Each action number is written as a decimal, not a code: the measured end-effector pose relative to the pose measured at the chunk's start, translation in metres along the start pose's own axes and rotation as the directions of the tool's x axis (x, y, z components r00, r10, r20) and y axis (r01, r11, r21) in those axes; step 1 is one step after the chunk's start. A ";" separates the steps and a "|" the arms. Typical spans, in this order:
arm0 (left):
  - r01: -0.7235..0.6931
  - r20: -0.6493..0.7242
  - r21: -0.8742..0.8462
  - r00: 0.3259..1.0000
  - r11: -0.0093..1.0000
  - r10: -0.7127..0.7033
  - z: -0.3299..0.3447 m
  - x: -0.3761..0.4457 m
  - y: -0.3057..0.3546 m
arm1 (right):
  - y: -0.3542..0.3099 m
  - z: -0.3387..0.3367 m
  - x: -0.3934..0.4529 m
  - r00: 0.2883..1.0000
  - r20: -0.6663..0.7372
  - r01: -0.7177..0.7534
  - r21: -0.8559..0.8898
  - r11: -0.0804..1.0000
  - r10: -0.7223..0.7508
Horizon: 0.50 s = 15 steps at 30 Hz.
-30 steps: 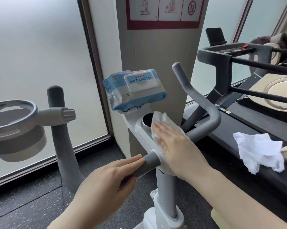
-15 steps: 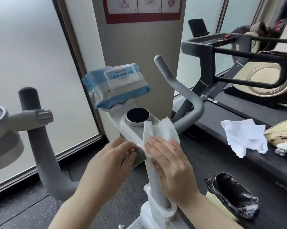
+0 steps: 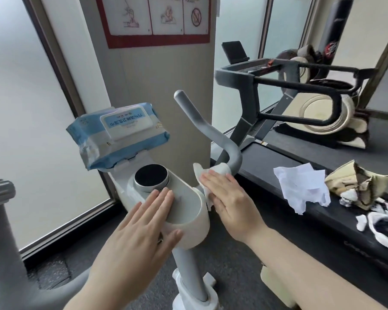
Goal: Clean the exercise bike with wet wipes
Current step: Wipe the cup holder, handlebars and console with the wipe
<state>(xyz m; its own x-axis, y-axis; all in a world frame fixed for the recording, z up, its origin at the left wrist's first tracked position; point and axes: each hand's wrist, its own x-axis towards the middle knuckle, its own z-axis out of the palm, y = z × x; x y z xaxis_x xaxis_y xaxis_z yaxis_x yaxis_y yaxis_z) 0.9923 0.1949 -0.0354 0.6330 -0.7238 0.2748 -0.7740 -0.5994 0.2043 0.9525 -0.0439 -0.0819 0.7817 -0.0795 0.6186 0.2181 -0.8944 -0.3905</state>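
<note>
The left hand lies flat on the white console housing of the exercise bike, fingers straight and together, the thumb pressed against the housing's front edge — it holds nothing. Just beyond its fingertips sits the round black display in its silver ring. The right hand is also flat, fingers extended, pressing a white wet wipe against the base of the grey right handlebar where it joins the console; the wipe bunches around the bar and a corner hangs down beside the housing. The handlebar curves up and away from that spot. A blue-and-white pack of wet wipes rests on the top end of the console, behind the display, its lid closed. To the right stands a black treadmill; on its side rail lie a crumpled white used wipe, a torn brownish paper bag and a small white bag with dark contents. A red-bordered sign is fixed on the pillar behind the bike.
</note>
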 end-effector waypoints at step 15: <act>-0.026 -0.059 -0.091 0.998 0.996 0.021 0.002 0.034 0.017 | 0.013 -0.001 0.024 0.946 -0.002 -0.324 0.013 0.946 0.324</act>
<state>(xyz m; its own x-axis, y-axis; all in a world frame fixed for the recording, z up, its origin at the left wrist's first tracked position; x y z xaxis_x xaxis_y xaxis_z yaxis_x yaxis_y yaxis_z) 1.0000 0.1594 -0.0247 0.6144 -0.7148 0.3340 -0.7888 -0.5466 0.2812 0.9734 -0.0577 -0.0720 0.8090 -0.3656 0.4603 -0.0393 -0.8149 -0.5783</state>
